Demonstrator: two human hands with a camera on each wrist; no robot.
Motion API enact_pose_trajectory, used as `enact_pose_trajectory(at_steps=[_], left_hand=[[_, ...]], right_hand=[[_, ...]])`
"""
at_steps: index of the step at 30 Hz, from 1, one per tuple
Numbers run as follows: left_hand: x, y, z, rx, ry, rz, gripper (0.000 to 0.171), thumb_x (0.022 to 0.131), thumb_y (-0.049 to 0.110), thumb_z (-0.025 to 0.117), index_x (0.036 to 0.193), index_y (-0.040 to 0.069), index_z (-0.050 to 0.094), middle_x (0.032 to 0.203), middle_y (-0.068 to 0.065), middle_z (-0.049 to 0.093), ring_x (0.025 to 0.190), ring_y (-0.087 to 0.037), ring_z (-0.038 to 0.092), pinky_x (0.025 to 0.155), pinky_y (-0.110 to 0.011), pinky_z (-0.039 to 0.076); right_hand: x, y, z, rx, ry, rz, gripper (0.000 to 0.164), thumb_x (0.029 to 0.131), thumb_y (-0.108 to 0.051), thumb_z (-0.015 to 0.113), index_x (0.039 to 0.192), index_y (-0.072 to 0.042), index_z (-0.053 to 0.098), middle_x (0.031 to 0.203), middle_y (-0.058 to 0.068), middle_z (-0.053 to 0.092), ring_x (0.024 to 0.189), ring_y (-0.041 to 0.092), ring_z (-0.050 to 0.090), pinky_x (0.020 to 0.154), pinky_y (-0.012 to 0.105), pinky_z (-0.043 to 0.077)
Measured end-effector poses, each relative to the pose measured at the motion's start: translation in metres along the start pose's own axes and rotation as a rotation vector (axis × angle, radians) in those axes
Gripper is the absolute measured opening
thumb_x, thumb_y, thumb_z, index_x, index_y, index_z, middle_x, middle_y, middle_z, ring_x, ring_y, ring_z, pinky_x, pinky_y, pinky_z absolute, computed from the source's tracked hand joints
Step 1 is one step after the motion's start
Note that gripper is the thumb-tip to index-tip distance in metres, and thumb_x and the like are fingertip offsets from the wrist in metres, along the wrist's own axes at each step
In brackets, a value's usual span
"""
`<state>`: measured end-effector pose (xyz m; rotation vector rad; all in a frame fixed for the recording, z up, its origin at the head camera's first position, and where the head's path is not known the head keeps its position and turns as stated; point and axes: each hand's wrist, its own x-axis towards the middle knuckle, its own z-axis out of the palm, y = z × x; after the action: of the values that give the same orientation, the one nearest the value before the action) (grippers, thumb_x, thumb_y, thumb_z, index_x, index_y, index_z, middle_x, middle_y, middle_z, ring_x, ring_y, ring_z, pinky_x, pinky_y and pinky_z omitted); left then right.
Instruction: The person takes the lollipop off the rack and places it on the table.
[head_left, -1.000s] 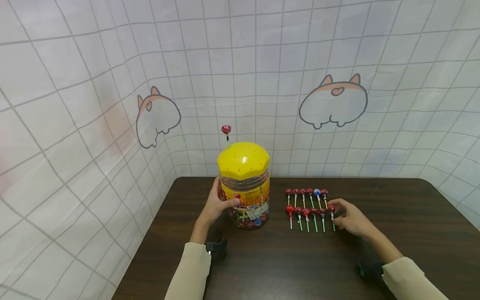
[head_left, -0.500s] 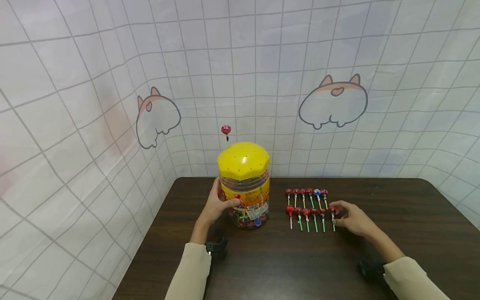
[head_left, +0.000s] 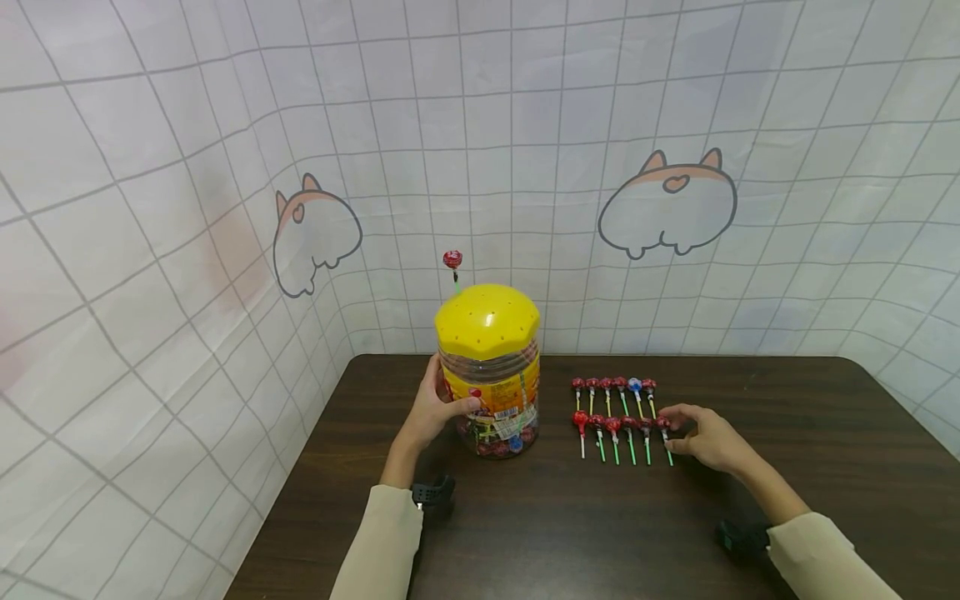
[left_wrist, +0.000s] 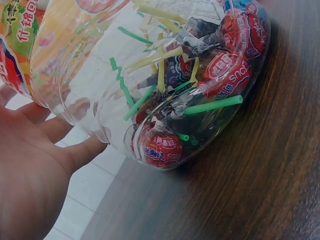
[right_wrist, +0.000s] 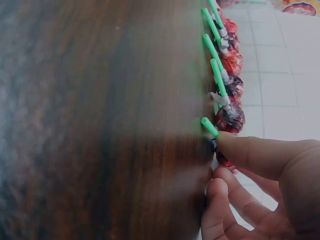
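A clear plastic candy jar [head_left: 495,390] with a yellow lid [head_left: 487,321] stands upright on the table. My left hand [head_left: 431,412] holds it round its left side, thumb across the front label. Red and dark wrapped lollipops [left_wrist: 225,72] with green and yellow sticks lie at the jar's bottom. To the right, my right hand [head_left: 708,437] pinches a red lollipop [head_left: 663,422] at the right end of the front row. In the right wrist view the thumb [right_wrist: 255,152] lies against that lollipop's green stick [right_wrist: 209,127], and its head is partly hidden.
Behind the front row lies a back row of lollipops, mostly red with one blue lollipop [head_left: 635,385]. Another red lollipop [head_left: 452,259] sticks up behind the jar's lid. A white gridded curtain [head_left: 525,167] hangs round the dark wooden table [head_left: 585,533].
The end lollipop shifted slightly right, then its head moved back left, leaving its stick more tilted. My right hand moved slightly with it. My left hand and the jar have stayed put.
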<state>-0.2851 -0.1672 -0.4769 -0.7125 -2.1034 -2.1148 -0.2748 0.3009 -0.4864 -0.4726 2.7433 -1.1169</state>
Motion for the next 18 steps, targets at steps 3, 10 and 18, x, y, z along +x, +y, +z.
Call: enact_pose_trajectory(at_steps=[3,10,18], left_hand=[[0.0,-0.001,0.0,0.003,0.002,-0.002,0.088,0.087,0.027,0.084,0.154,0.024,0.027,0.143,-0.008,0.052,0.125,-0.018,0.06,0.107,-0.038,0.053],[0.0,0.001,0.0,0.005,0.006,-0.008,0.088,0.087,0.03,0.083,0.155,0.026,0.027,0.144,-0.008,0.052,0.126,-0.019,0.06,0.108,-0.041,0.052],[-0.001,0.002,0.001,-0.003,0.004,-0.007,0.088,0.088,0.027,0.082,0.155,0.024,0.026,0.145,-0.009,0.051,0.126,-0.019,0.059,0.108,-0.041,0.052]], right_hand=[[0.0,0.0,0.0,-0.009,0.003,-0.006,0.05,0.091,-0.01,0.075,0.136,0.004,0.057,0.116,0.024,0.06,0.071,0.02,0.055,0.059,0.033,0.044],[0.001,-0.001,-0.002,0.004,-0.015,-0.007,0.05,0.092,-0.011,0.074,0.137,0.003,0.056,0.118,0.025,0.06,0.075,0.021,0.058,0.062,0.034,0.047],[0.005,-0.004,-0.016,0.06,-0.048,-0.039,0.055,0.095,-0.015,0.072,0.142,0.004,0.05,0.123,0.03,0.057,0.087,0.022,0.063,0.066,0.034,0.051]])
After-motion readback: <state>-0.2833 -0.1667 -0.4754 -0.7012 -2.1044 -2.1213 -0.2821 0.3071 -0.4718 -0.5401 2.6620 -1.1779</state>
